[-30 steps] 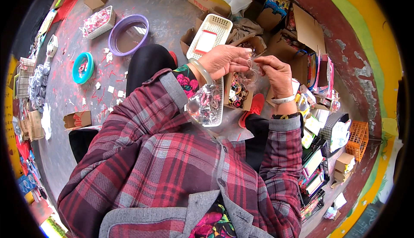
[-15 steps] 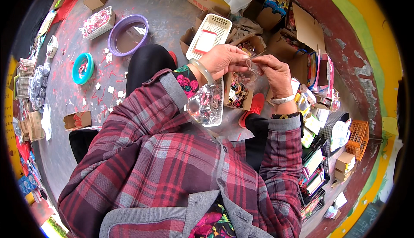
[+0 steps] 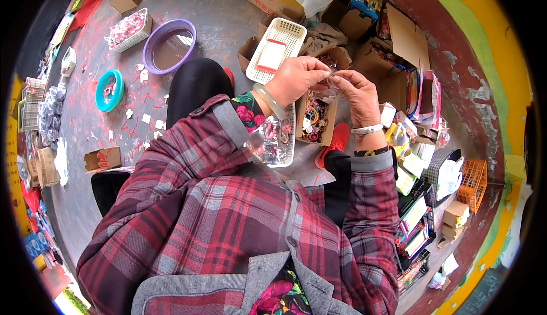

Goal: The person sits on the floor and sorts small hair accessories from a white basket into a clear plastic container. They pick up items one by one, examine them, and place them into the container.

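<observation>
A thin see-through piece [image 3: 331,76], too small to identify, is held in the air between the two hands, above an open cardboard box [image 3: 317,137] of colourful small items. The left hand [image 3: 297,81] pinches it between thumb and forefinger; the right hand [image 3: 358,91] also grips it, fingertips drawn together close beside the left ones.

Below the left wrist, a white basket [image 3: 292,144] holds small clear and pink pieces. Past its far end lies a cream basket [image 3: 297,29] with a red-edged white card [image 3: 272,56] in it.

The grey floor [image 3: 222,35] is strewn with red and white scraps. Out toward its left side stand a purple basin [image 3: 147,58], a teal basin [image 3: 99,90] and a pale basket [image 3: 137,40] heaped with pink and white bits. Grey bundles [image 3: 52,110] line the floor's left edge.

Along the right edge, cardboard boxes [image 3: 408,38] and an orange crate [image 3: 472,187] stand near a maroon wall [image 3: 456,38], its paint flaking to grey, with green and yellow bands above.
</observation>
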